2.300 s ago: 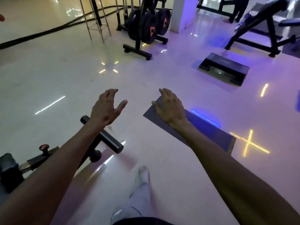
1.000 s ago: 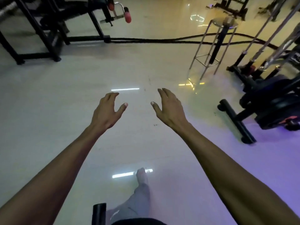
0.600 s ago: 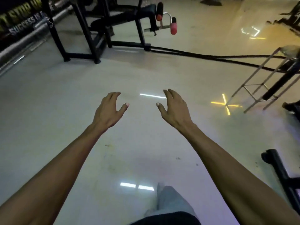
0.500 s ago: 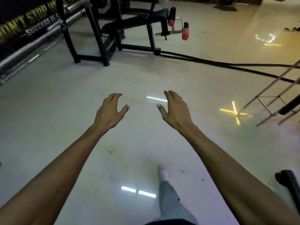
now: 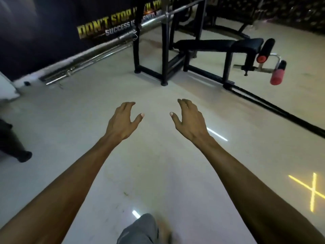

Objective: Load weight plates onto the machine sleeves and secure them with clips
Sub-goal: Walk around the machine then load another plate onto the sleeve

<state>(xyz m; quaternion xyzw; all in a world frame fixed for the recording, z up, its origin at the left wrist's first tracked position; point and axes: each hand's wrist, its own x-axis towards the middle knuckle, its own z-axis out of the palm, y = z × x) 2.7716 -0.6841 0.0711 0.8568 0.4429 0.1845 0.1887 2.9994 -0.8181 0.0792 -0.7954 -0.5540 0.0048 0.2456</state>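
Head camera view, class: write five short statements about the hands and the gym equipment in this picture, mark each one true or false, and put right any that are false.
1. Both hands, the left hand and the right hand, are empty. True.
2. The barbell on the bench rack carries weight plates at its near end. False: the near end shows bare, with only a clip on it.
3. The bench has black padding. True.
4. The foam roller at the foot of the bench is all blue. False: it is black and red.
5. The right hand rests on the bench. False: it is held in the air above the floor.
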